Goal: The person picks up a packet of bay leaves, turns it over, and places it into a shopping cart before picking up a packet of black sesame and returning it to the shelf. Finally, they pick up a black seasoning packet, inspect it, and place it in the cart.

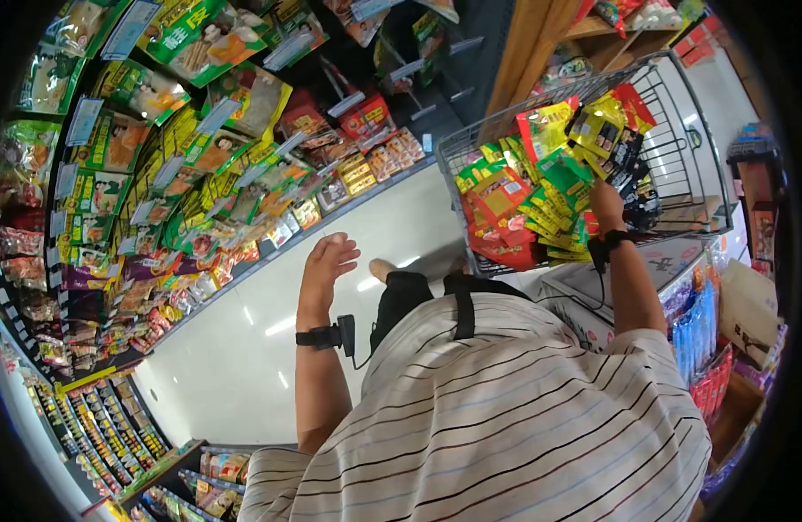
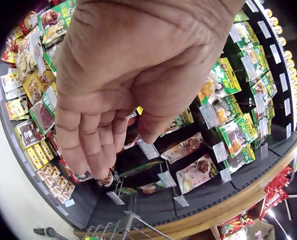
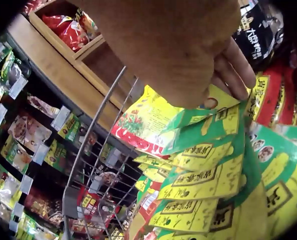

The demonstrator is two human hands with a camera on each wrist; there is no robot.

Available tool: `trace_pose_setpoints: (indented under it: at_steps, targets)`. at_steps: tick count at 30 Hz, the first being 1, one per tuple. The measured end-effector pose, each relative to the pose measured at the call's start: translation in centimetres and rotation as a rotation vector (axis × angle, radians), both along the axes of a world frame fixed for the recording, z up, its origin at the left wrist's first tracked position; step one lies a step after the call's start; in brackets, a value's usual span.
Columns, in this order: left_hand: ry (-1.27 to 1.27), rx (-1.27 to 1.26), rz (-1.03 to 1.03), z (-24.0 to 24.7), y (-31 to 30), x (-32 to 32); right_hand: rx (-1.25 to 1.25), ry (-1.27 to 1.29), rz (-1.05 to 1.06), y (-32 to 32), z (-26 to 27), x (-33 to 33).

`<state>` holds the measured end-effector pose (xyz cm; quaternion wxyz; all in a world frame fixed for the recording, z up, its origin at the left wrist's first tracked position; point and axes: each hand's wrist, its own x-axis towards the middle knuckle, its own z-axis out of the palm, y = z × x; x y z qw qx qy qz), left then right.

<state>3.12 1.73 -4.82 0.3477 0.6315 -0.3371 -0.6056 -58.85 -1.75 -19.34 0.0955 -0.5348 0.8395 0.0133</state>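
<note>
A wire shopping cart is filled with flat packets. My right hand reaches into it and grips a green and yellow packet; in the right wrist view the right hand has its fingers curled over the edge of the green packets, which lie overlapped in a row. A yellow and red packet lies beside them. My left hand is held in the air over the aisle with nothing in it; in the left wrist view the left hand has relaxed, slightly bent fingers.
Shelves of hanging packets run along the left and front, with price tags. Pale floor lies between them and the person. Boxes and blue packages stand at the right, below the cart. A wooden shelf is beyond the cart.
</note>
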Motion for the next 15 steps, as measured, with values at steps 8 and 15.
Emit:
trace_pose_setpoints:
  at_steps: [8,15]
  targets:
    - [0.021,-0.064,-0.105,0.0,-1.7,-2.3,-0.288,-1.030,-0.020,-0.1,18.0,6.4]
    - [0.098,-0.265,-0.344,5.2,-5.0,-8.8,-0.197,-1.295,0.134,-0.2,25.8,14.0]
